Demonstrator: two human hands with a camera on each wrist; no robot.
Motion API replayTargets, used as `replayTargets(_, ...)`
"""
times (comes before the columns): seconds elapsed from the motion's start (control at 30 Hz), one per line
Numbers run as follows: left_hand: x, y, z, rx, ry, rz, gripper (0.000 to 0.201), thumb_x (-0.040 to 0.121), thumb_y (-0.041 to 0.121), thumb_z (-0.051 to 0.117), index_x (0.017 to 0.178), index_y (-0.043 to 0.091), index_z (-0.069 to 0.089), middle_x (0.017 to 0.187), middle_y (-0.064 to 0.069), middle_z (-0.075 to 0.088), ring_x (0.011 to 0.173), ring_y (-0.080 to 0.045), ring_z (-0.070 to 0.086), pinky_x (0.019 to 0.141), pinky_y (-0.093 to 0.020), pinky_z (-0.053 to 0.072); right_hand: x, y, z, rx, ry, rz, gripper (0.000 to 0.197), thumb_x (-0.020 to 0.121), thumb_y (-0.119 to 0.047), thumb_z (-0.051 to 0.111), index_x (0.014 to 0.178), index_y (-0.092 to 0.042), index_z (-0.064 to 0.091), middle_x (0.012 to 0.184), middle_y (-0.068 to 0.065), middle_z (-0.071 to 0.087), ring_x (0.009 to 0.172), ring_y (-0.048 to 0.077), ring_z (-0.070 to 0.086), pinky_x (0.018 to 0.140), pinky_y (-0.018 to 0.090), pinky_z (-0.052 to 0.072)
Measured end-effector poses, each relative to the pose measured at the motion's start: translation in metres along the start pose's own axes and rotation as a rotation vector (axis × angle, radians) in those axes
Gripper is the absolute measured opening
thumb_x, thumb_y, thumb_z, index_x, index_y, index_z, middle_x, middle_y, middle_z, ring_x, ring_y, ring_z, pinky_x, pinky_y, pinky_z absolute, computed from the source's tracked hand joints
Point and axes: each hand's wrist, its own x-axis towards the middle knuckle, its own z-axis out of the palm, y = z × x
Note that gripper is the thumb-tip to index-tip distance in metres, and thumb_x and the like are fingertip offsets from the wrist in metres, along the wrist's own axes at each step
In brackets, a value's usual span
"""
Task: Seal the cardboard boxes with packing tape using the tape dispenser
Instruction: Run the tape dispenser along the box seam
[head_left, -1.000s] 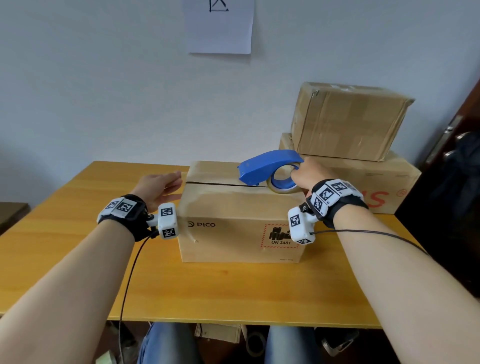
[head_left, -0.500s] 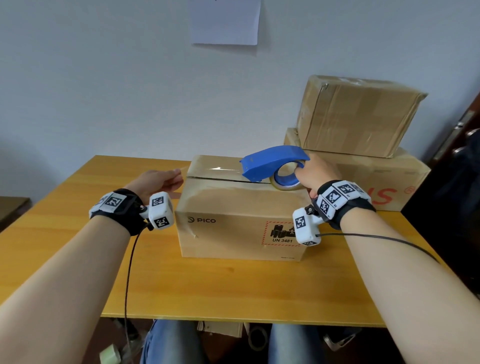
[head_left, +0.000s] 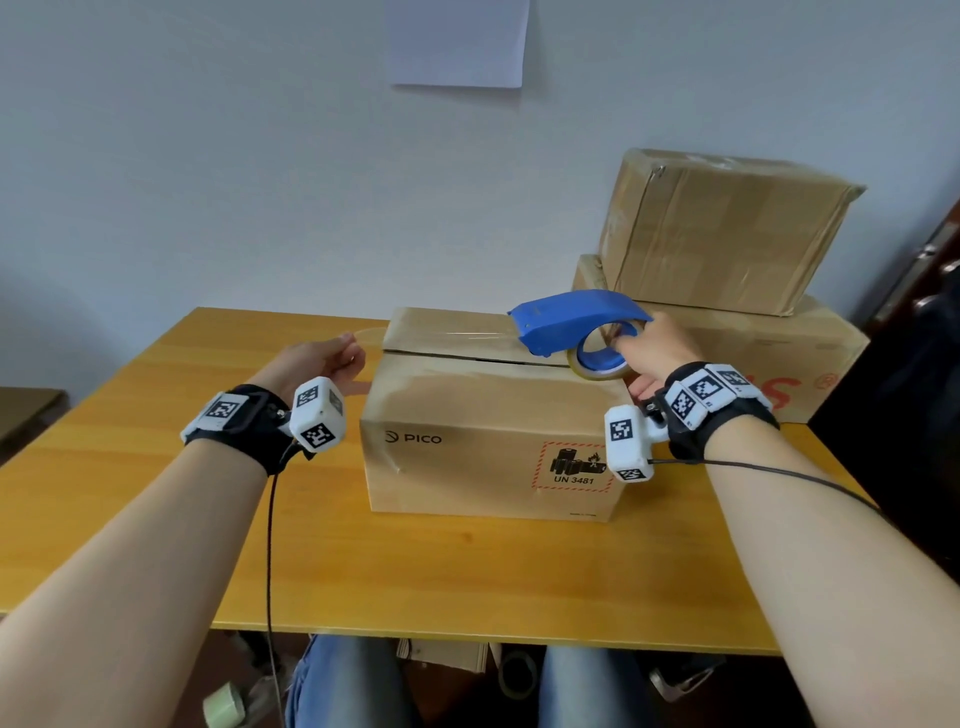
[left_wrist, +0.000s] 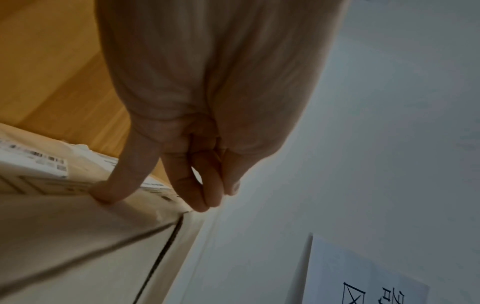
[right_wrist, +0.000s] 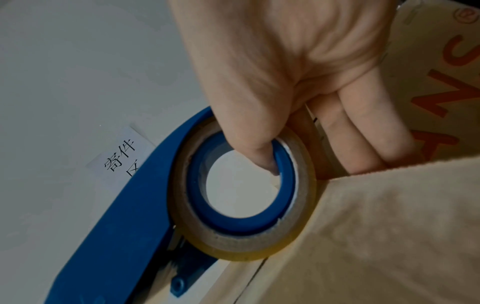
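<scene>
Box (head_left: 493, 441) sits mid-worktop (head_left: 156, 467), dispenser (head_left: 571, 325) on its top seam. My right hand (head_left: 657, 353) fingers hooked through the roll core, light, rigid plastic. Left hand (head_left: 311, 361) loosely curled, one finger pressing the box edge; cardboard's stiff, holds steady

Left hand (head_left: 317, 358) loosely curled; right hand (head_left: 657, 353) gripping.

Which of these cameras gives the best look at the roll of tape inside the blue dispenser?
The right wrist view: the tape roll fills the frame, its clear layers plain around the blue hub. The head view shows it small and partly behind the right hand. The left wrist view shows none.
</scene>
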Motion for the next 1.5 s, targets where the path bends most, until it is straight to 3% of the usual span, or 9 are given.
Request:
replayTargets(0.2,0.002,-0.006,-0.009,0.043,-0.049,-0.04,0.011,0.101,0.018,0.056,0.093,0.01,0.06,0.075,-0.002,0.061,0.072,-0.017,0.067,0.097,-0.059,0.05,-0.002,-0.002,-0.002,-0.046,0.014,-0.029,0.012,0.097,-0.021,0.05,0.085,-0.02,0.051,0.088,0.019,0.07,0.084,0.038,0.07,0.086,0.049,0.058)
replayTargets(0.33,0.006,-0.009,-0.01,0.098,-0.011,-0.027,0.014,0.101,0.017,0.058,0.09,0.009,0.061,0.077,-0.003,0.063,0.073,-0.016,0.068,0.089,-0.055,0.056,-0.002,0.001,-0.002,-0.051,0.026,-0.015,0.009,0.097,-0.025,0.05,0.102,-0.019,0.055,0.084,0.014,0.069,0.08,0.036,0.07,0.084,0.048,0.059)
replayTargets(0.53,0.009,-0.023,-0.015,0.086,0.043,-0.02,0.011,0.1,0.014,0.059,0.094,0.005,0.062,0.074,-0.004,0.064,0.073,-0.016,0.07,0.072,-0.04,0.063,-0.004,-0.001,-0.005,-0.081,0.007,-0.037,0.013,0.099,-0.023,0.047,0.091,-0.016,0.055,0.084,0.018,0.071,0.077,0.036,0.071,0.083,0.048,0.059)
replayTargets(0.73,0.005,-0.024,-0.01,0.114,0.066,0.02,0.011,0.1,0.014,0.058,0.096,0.006,0.063,0.072,-0.002,0.067,0.072,-0.014,0.072,0.063,-0.037,0.063,-0.003,0.0,-0.004,-0.079,-0.004,-0.027,0.019,0.099,-0.027,0.047,0.107,-0.014,0.059,0.081,0.015,0.07,0.073,0.034,0.071,0.08,0.047,0.06)
replayTargets(0.83,0.004,-0.024,-0.011,0.114,0.038,0.069,0.01,0.101,0.016,0.058,0.099,0.007,0.063,0.075,-0.002,0.066,0.078,-0.015,0.071,0.069,-0.04,0.064,-0.005,0.0,-0.005,-0.087,-0.009,-0.015,0.014,0.101,-0.028,0.046,0.102,-0.017,0.054,0.077,0.013,0.07,0.065,0.032,0.072,0.074,0.042,0.062)
replayTargets(1.0,0.001,-0.026,-0.012,0.095,-0.008,0.129,0.011,0.101,0.017,0.057,0.096,0.008,0.062,0.077,-0.001,0.064,0.08,-0.015,0.069,0.074,-0.044,0.063,-0.003,0.0,-0.003,-0.096,0.001,-0.034,0.016,0.101,-0.027,0.047,0.102,-0.016,0.057,0.081,0.014,0.07,0.071,0.032,0.072,0.078,0.045,0.061)
replayTargets(1.13,0.001,-0.027,-0.01,0.11,0.039,0.06,0.013,0.101,0.016,0.057,0.094,0.007,0.062,0.073,-0.002,0.066,0.075,-0.015,0.071,0.065,-0.036,0.063,-0.002,0.002,-0.002,-0.099,0.007,-0.029,0.014,0.101,-0.028,0.047,0.102,-0.017,0.055,0.08,0.012,0.07,0.067,0.031,0.072,0.075,0.043,0.061)
replayTargets(1.3,0.002,-0.028,-0.007,0.114,0.074,-0.025,0.015,0.101,0.015,0.057,0.092,0.004,0.063,0.079,-0.005,0.066,0.085,-0.019,0.069,0.072,-0.032,0.063,-0.001,0.002,-0.001,-0.085,0.009,-0.027,0.011,0.102,-0.029,0.046,0.105,-0.019,0.05,0.082,0.011,0.068,0.065,0.03,0.072,0.07,0.04,0.062)
replayTargets(1.5,-0.003,-0.02,0.001,0.274,0.125,-0.13,0.015,0.098,0.018,0.062,0.105,0.005,0.066,0.082,-0.004,0.074,0.079,-0.019,0.075,0.062,-0.03,0.062,0.001,0.003,0.001,-0.086,0.009,-0.028,0.013,0.102,-0.031,0.046,0.108,-0.02,0.049,0.083,0.009,0.068,0.064,0.028,0.072,0.071,0.041,0.062)
